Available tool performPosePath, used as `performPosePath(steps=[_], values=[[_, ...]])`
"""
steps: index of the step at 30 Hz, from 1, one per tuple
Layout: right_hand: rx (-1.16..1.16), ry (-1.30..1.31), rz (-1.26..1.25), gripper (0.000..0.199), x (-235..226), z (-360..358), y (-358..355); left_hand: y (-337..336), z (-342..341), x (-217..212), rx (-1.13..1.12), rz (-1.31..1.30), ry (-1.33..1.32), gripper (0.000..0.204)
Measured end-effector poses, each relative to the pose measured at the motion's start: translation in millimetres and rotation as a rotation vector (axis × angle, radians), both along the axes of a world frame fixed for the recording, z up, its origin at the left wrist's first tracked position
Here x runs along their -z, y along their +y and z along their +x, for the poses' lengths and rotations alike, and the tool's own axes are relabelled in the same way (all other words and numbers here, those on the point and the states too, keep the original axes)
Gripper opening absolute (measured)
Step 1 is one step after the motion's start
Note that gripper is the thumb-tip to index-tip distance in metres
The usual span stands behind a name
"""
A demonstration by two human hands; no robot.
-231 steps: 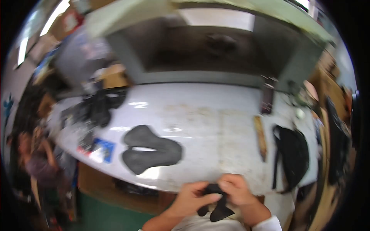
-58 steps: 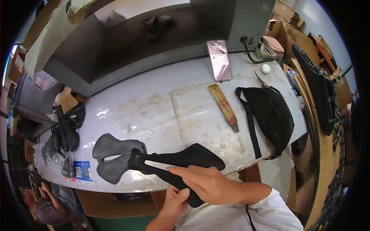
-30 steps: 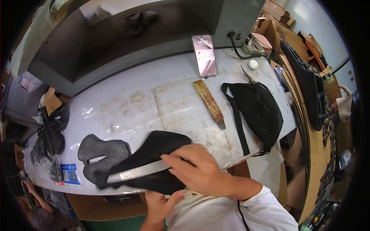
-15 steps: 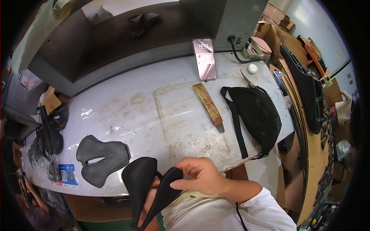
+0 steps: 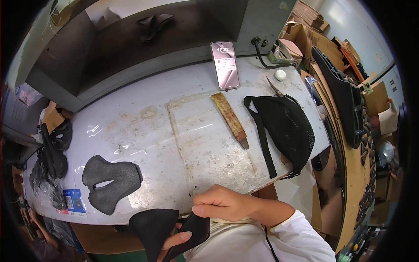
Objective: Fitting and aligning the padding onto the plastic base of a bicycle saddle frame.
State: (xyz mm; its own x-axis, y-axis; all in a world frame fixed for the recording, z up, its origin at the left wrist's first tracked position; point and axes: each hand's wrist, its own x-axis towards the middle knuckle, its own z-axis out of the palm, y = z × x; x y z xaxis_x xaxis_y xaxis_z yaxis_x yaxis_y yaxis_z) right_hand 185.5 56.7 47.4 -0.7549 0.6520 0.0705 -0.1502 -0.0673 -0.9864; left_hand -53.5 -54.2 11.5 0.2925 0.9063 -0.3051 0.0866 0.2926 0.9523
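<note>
Black saddle cover [image 5: 163, 229], half cut off below, pinched by right hand [image 5: 224, 204]; left hand's [image 5: 174, 241] fingers mostly hidden.

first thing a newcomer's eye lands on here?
Probably the two hands at the bottom edge: the right hand and left hand grip a black saddle-shaped piece just off the workbench. Next, a matching grey foam piece lying at bench left, and the black waist bag at right.
</note>
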Motion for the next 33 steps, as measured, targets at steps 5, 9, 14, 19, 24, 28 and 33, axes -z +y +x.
performPosePath(steps=[5,9,14,19,24,28,33], values=[[-0.091,0.105,-0.356,0.035,7,-8,-10,23,0,-6,0.053,-0.133,-0.025,0.057],[-0.121,0.191,-0.634,0.032,10,-8,-17,18,-8,-6,0.112,-0.236,-0.043,0.057],[0.033,0.161,-0.789,0.033,1,-15,-14,21,51,-46,-0.346,-0.259,-0.404,0.053],[0.421,-0.141,0.109,0.029,1,-10,-15,33,57,-41,-0.393,-0.250,-0.354,0.048],[0.376,-0.117,0.046,0.027,-6,-9,-12,25,57,-46,-0.525,-0.184,-0.286,0.044],[0.210,0.069,-0.341,0.023,3,-13,-18,27,63,-58,-0.528,-0.079,-0.482,0.043],[0.464,-0.007,-0.082,0.023,-2,-23,-27,32,62,-36,-0.425,-0.268,-0.655,0.031]])
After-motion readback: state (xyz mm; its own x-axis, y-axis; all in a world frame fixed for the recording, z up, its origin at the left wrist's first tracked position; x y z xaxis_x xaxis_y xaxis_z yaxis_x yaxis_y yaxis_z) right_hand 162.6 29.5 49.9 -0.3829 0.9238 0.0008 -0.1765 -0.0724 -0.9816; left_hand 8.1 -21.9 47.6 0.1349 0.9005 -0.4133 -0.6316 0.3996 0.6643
